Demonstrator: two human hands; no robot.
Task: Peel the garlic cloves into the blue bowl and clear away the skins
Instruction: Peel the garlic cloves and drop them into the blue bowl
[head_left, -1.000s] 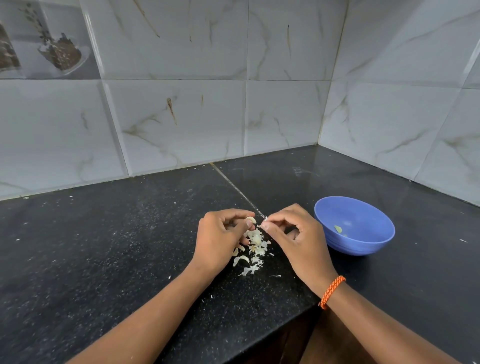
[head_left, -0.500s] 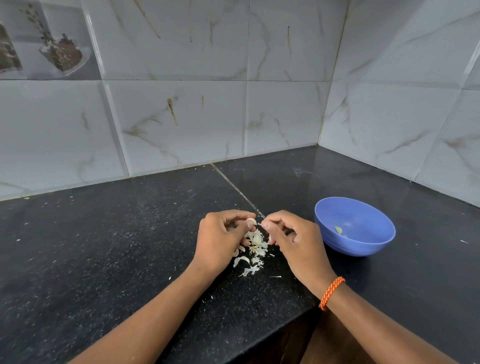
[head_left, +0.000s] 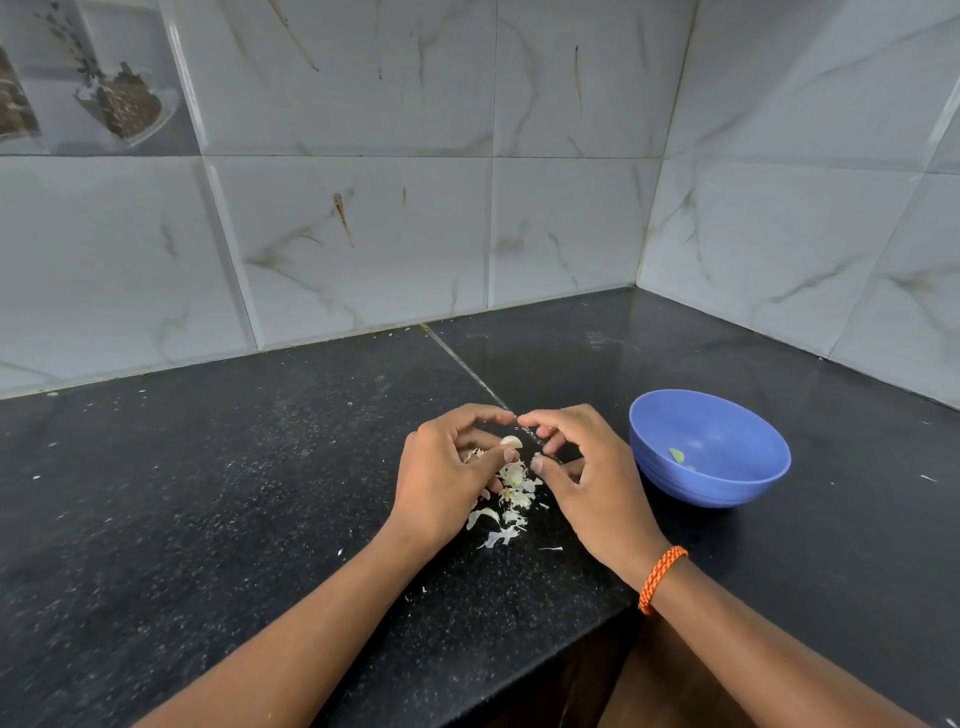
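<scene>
The left hand pinched a garlic clove between thumb and curled fingers. The right hand had its fingers curled, apparently empty. Skins lay on the bench just below the fingers; the blue bowl sat right of them.

The right hand now sits with its fingers spread wider than a second ago; its forefinger tip meets the left forefinger tip above the garlic clove, where before thumb and forefinger were pinched together at the clove. The left hand has opened its curl a little, so the clove shows more plainly behind its thumb. Both hands lie slightly lower over the pile of skins on the worktop.
</scene>
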